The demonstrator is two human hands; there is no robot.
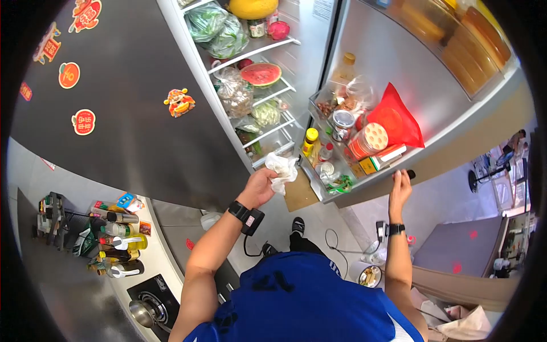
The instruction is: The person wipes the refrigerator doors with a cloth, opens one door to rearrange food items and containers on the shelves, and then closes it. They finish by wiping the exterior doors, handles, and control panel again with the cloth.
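White cloth (282, 169) clenched in left hand (259, 187) near shelf edge; right hand (399, 187) gripping fridge door (399, 80) edge.

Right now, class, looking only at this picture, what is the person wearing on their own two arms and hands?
Both arms are bare from the short sleeves of a blue shirt down. The left hand has no glove; its wrist carries a black strap with a boxy black device. The right hand is also ungloved, with a slimmer black band on its wrist.
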